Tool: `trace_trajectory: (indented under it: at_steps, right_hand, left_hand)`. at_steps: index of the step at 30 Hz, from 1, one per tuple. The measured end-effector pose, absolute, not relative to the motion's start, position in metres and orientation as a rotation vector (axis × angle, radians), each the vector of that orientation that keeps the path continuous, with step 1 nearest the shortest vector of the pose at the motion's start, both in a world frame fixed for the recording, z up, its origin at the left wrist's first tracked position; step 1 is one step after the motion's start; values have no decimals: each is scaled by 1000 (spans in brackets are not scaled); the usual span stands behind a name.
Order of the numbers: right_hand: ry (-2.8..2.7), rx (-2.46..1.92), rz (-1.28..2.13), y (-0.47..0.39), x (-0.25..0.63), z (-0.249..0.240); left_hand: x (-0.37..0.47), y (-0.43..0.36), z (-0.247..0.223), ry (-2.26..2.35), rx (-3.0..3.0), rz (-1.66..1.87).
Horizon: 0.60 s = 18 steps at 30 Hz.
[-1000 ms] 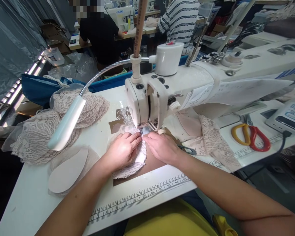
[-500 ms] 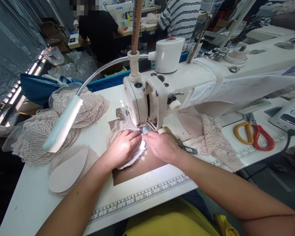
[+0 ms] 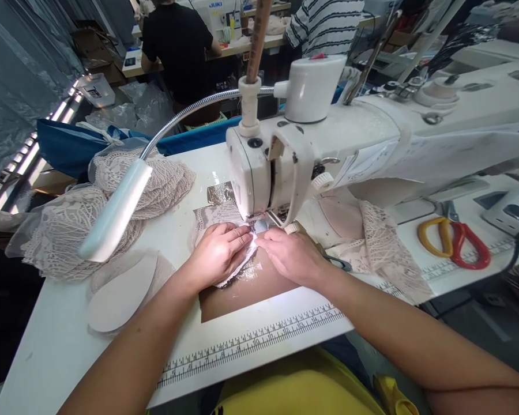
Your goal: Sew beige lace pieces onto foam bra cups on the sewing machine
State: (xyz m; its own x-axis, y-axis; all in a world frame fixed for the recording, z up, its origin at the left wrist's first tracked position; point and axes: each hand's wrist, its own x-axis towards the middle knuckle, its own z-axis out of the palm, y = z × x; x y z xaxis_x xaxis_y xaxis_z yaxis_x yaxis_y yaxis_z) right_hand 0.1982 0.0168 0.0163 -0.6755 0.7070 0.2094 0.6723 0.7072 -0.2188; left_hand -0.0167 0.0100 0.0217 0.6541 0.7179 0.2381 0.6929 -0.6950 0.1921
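A pale lace piece [image 3: 214, 215] lies under the presser foot of a white sewing machine [image 3: 253, 173], on a brown sheet [image 3: 246, 297] fixed to the table. My left hand [image 3: 219, 253] rests on the lace with its fingers together, the tips just left of the needle area; its thumb is hidden. Fingers bent and closed, my right hand [image 3: 292, 253] pinches at the edge of the same piece, right of the foot. The needle itself is too small to make out.
Stacked lace pieces [image 3: 75, 230] and pale oval pads [image 3: 123, 294] lie left, beneath a gooseneck lamp [image 3: 116, 210]. To the right are more lace fabric [image 3: 383, 248] and scissors with yellow and red handles [image 3: 470, 246]. A printed ruler [image 3: 251, 344] runs along the front edge. Two people sit beyond.
The lace has shifted away from me under the foot: more shows behind my left hand, less in front. Both hands stay close to the foot. The view has shifted slightly.
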Motion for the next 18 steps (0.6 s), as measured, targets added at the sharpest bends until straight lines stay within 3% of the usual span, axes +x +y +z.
trace_trajectory:
  at_steps: [18]
  right_hand:
    - [-2558,-1217,224,15,196,17]
  left_hand:
    - [-21,6,24,1080,2843,417]
